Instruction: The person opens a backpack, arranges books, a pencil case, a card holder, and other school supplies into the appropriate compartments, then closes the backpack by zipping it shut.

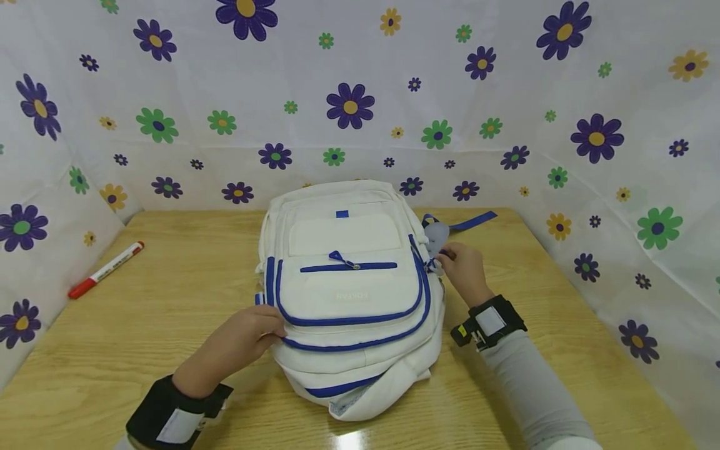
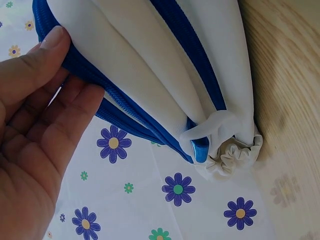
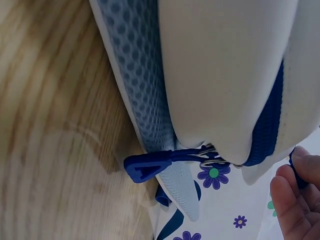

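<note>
Closest in, the left hand (image 1: 247, 336) has thumb and fingers pinched on the blue-trimmed edge (image 2: 120, 100) of the white backpack (image 1: 349, 359), right at its left side. Bag's lying on the desk (image 1: 197, 250), basically between both hands. A bit farther up, the right hand (image 1: 464, 272) is just beside the bag's right side, thumb and fingertips clamped on a little dark blue tab (image 3: 298, 177). Red-capped marker (image 1: 107, 270) sits well off left, blue strap (image 1: 475, 220) pokes out behind the right hand, then flowery cloth (image 1: 304, 62) at the back.
</note>
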### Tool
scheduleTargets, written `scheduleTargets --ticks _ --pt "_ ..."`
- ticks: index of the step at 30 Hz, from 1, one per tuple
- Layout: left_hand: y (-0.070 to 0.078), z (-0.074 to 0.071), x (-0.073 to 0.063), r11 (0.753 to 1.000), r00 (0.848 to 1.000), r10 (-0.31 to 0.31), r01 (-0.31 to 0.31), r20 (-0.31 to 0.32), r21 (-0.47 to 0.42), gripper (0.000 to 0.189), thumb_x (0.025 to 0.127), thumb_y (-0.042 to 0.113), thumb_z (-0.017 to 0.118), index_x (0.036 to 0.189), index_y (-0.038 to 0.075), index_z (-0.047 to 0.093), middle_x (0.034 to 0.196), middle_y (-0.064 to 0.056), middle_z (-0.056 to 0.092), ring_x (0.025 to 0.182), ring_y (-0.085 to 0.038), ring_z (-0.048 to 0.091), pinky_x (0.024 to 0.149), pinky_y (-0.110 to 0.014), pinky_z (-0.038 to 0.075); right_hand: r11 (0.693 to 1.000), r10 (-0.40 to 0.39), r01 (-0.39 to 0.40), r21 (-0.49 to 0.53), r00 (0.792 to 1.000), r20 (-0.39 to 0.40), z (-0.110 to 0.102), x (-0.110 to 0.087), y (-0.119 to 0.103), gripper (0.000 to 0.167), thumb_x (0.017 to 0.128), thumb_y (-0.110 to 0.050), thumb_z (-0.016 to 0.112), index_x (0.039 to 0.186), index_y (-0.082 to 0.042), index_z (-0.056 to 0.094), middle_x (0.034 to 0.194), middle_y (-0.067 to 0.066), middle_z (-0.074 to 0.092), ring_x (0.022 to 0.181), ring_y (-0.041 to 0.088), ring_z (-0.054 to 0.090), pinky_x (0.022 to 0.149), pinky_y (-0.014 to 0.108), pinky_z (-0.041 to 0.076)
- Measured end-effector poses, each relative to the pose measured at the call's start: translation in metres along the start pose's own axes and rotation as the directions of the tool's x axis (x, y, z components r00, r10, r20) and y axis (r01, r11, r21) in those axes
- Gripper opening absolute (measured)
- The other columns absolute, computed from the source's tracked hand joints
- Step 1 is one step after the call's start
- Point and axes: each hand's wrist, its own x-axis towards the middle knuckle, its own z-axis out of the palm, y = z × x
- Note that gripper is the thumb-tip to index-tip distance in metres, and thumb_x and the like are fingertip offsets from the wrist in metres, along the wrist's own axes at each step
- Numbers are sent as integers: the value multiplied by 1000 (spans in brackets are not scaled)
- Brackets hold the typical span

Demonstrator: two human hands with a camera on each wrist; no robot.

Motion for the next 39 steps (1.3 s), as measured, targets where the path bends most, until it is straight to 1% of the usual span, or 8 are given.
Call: scheduleTargets --ticks 7,14,17,21,25,31,34,39 --pt "-1 0 0 1000 1000 2 -2 1 -5 20 75 -12 81 80 7 75 86 -2 71 81 -19 69 73 -31 61 999 40 -39 -34 998 40 0 12 -3 13 89 3 73 93 15 72 85 28 73 73 35 68 69 49 58" --pt "0 -1 1 1000 1000 -13 13 23 -13 19 76 -11 80 81 7 75 86 -2 72 81 -19 69 73 -31 62 999 6 -4 -43 999 46 1 24 -2 13 87 5 74 92 17 72 79 27 70 69 31 62 64 43 53" --pt "0 -2 2 1000 999 -24 24 34 -19 19 77 -11 80 81 7 75 87 -2 72 82 -20 69 74 -31 62 998 39 -34 -60 996 83 1 30 -4 13 89 3 72 94 15 72 80 25 70 71 29 61 65 40 52" --pt "0 -2 1 999 999 -30 31 43 -24 19 77 -11 80 81 7 75 88 -2 72 83 -20 69 75 -32 62 992 96 -84 -91 985 145 2 40 -6 14 93 0 69 96 13 73 83 23 70 71 26 58 65 34 47" --pt "0 -2 0 999 998 -38 39 50 -31 19 77 -11 80 81 7 75 88 -2 72 83 -20 69 75 -32 62 990 106 -88 -109 980 170 5 46 -7 14 95 -1 68 94 12 73 83 22 71 70 26 57 64 32 45" --pt "-1 -2 -1 999 999 -19 20 26 -39 20 76 -11 80 80 7 74 86 -2 71 81 -19 69 73 -31 61 986 82 -53 -156 980 182 7 54 -11 18 95 -1 67 79 7 67 71 13 59 67 23 52 62 30 39" --pt "-2 -1 -2 999 1000 1 0 10 -42 20 76 -12 80 79 7 74 85 -2 71 80 -19 68 72 -31 61 983 95 -62 -170 977 192 8 56 -13 16 95 -1 67 81 8 69 74 14 62 69 24 54 63 31 41" --pt "-4 0 -3 999 1000 16 -15 5 -44 21 76 -12 80 79 7 73 86 -2 71 80 -19 68 72 -31 61 972 163 -117 -203 960 228 9 62 -16 16 97 -2 65 90 9 71 82 19 67 72 26 57 64 30 43"
